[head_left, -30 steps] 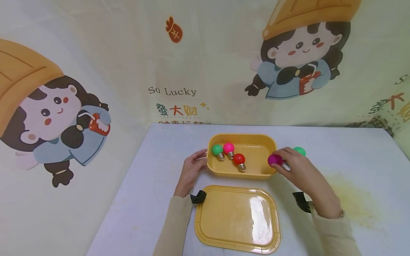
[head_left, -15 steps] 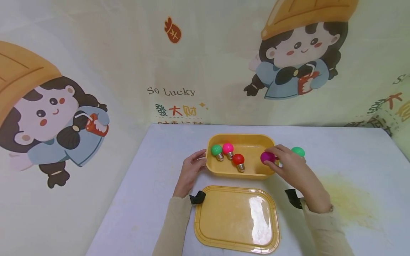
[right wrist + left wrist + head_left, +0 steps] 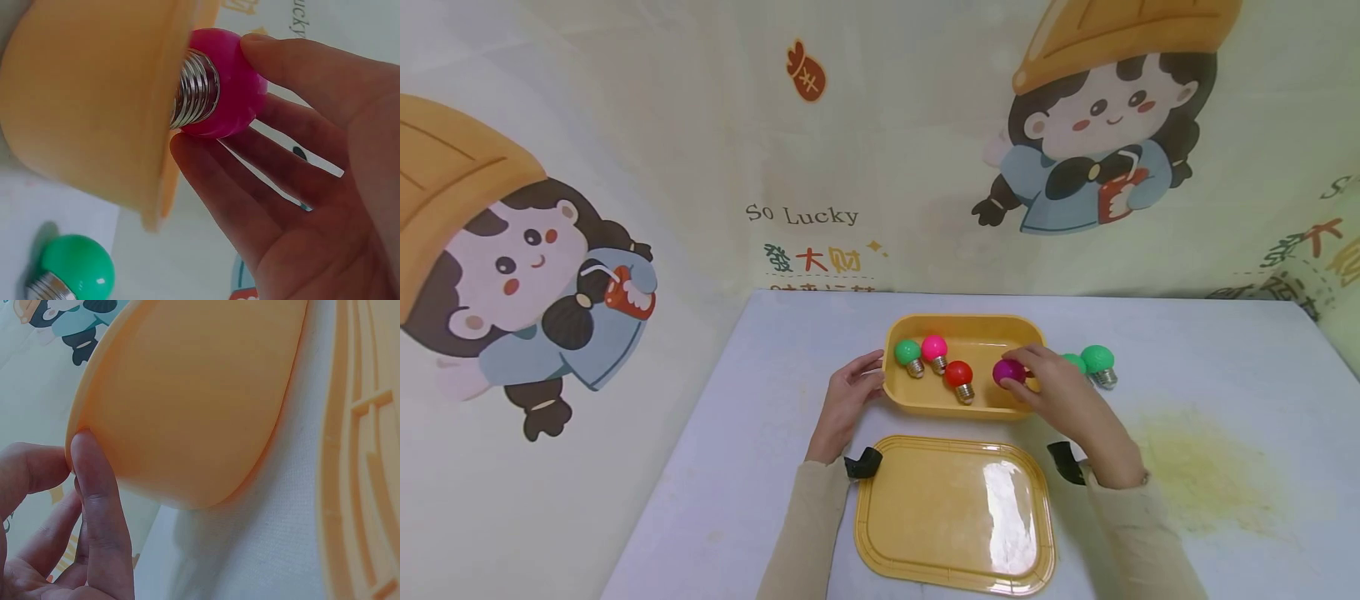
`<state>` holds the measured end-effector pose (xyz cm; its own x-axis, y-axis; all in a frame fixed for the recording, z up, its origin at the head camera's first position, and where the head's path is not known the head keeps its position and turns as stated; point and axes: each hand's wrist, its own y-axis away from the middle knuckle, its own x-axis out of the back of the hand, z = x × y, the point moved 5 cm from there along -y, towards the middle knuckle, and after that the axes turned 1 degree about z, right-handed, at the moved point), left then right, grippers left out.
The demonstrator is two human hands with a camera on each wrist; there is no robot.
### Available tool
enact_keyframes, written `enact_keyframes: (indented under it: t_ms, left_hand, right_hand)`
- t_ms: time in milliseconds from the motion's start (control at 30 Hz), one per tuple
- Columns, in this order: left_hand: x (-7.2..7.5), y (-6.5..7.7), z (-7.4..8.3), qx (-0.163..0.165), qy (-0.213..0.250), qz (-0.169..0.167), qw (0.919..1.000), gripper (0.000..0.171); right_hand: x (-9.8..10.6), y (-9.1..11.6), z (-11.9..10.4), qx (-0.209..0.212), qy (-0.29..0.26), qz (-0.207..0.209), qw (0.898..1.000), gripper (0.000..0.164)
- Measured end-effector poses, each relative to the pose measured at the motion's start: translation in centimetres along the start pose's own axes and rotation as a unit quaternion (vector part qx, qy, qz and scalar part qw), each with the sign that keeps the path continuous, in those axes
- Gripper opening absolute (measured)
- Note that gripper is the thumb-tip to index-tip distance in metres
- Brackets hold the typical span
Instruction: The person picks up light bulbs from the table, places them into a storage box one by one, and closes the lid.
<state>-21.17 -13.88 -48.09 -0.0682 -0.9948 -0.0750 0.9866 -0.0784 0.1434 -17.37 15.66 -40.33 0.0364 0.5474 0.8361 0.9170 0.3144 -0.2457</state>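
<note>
A purple light bulb [image 3: 1008, 372] is held in my right hand [image 3: 1063, 392] by its round end, over the right part of the yellow container [image 3: 992, 328]. Its metal screw base [image 3: 199, 84] points down past the container's rim in the right wrist view. My left hand [image 3: 850, 400] pinches the container's left rim between thumb and finger, clearer in the left wrist view. Inside the container lie a green bulb [image 3: 907, 352], a pink bulb [image 3: 934, 347] and a red bulb [image 3: 958, 373], toward the left and middle.
Right of the container, another green bulb [image 3: 1098, 358] lies on the white table [image 3: 1210, 350], with a further green bulb [image 3: 1074, 362] partly behind my right hand. A yellow lid [image 3: 940, 508] lies flat nearer to me. A printed backdrop [image 3: 917, 150] stands behind the table.
My right hand has moved left with the purple bulb, from the container's right edge to over its inside. A second green bulb has come into view beside it. The left hand stays put.
</note>
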Motion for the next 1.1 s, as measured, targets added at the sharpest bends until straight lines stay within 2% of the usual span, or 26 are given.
enact_keyframes:
  t_ms: [200,533,900,1100]
  left_hand:
    - [0.1,-0.1,0.0,-0.002,0.002,0.0,1.0,0.038]
    - [0.1,-0.1,-0.2,0.006,0.0,0.005,1.0,0.035]
    - [0.1,-0.2,-0.2,0.003,0.004,0.001,1.0,0.036]
    - [0.1,-0.3,-0.4,0.012,0.008,-0.01,0.9999,0.04]
  right_hand:
    - [-1.2,-0.5,0.0,-0.004,-0.004,-0.008,1.0,0.033]
    - [-2.6,-1.3,0.3,-0.052,-0.005,-0.04,0.998,0.035]
    - [-3.8,-1.9,0.4,-0.059,0.003,-0.063,0.996,0.038]
    - [-4.4,-2.2,0.6,-0.05,0.006,-0.06,0.997,0.037]
